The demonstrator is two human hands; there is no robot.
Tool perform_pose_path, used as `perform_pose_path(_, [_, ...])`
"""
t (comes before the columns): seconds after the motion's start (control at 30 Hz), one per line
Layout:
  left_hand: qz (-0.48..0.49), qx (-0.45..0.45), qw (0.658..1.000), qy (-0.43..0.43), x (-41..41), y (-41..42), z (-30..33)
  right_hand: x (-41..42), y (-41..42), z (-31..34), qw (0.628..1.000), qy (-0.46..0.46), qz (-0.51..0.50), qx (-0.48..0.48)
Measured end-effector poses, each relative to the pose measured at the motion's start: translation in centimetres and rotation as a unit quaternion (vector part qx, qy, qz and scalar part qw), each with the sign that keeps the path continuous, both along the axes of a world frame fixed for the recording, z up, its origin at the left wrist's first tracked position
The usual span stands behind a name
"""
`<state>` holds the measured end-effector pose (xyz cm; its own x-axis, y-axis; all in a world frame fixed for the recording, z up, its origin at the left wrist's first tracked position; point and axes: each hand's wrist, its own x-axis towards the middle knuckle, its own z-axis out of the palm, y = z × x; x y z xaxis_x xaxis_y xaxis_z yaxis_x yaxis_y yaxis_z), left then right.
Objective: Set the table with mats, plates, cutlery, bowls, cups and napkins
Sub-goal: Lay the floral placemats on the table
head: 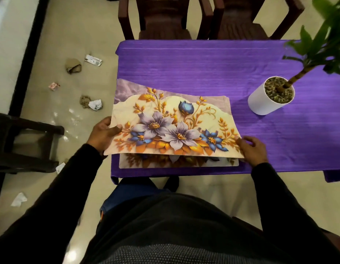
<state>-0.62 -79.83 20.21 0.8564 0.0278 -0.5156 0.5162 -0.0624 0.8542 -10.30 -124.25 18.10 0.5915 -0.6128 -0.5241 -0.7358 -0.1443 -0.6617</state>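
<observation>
At lower centre, the left hand point(103, 133) pinches the left edge of a floral mat point(173, 128), lifted off a stack of mats point(180, 162) at the near table edge. The right hand point(253, 148) seems to grip its right corner. Beyond, open purple tablecloth point(203, 65); a potted plant point(271, 95) stands upper right.

1. A table under a purple tablecloth point(203, 63) fills the frame's upper middle.
2. A floral placemat point(182, 162) lies flat at its lower edge.
3. A white potted plant point(264, 101) stands at right.
</observation>
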Motion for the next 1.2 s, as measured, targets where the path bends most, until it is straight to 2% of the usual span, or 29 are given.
perform_pose_path(0.1, [-0.008, -0.042, 0.999, 0.003, 1.0, 0.9, 1.8, 0.8, 0.0, 1.9, 0.967, -0.074, -0.091, 0.228])
perform_pose_path(0.17, [-0.007, -0.06, 0.998, 0.008, 1.3, 1.4, 2.5, 1.7, 0.0, 3.0, 0.936, -0.083, -0.069, 0.336])
perform_pose_path(0.3, [0.026, -0.08, 0.996, 0.011, 1.8, 2.7, 3.4, 3.9, 0.9, 4.6, 0.909, -0.109, -0.058, 0.397])
perform_pose_path(0.43, [0.041, -0.055, 0.998, 0.001, 1.8, 3.8, 3.9, 5.3, 2.3, 5.9, 0.882, -0.141, -0.038, 0.447])
perform_pose_path(0.57, [0.021, -0.05, 0.998, -0.021, 1.3, 3.6, 4.0, 5.5, 3.1, 6.1, 0.894, -0.124, -0.012, 0.43])
perform_pose_path(0.67, [0.006, -0.042, 0.999, -0.025, 1.0, 3.4, 3.8, 4.8, 2.7, 5.9, 0.937, -0.121, 0.025, 0.326])
perform_pose_path(0.73, [-0.007, -0.045, 0.999, -0.023, 0.9, 3.4, 3.8, 3.9, 2.2, 5.6, 0.951, -0.104, 0.062, 0.285])
perform_pose_path(0.9, [-0.064, -0.067, 0.996, 0.003, -0.2, 3.2, 3.4, 0.4, 1.2, 5.4, 0.953, -0.049, 0.054, 0.295])
perform_pose_path(1.07, [-0.118, -0.094, 0.988, 0.031, -2.0, 0.8, 2.2, -4.0, 0.0, 5.1, 0.96, -0.032, 0.022, 0.276])
perform_pose_path(1.2, [-0.159, -0.142, 0.973, 0.084, -3.6, -1.2, 0.7, -8.2, -2.2, 4.9, 0.963, -0.009, -0.006, 0.268])
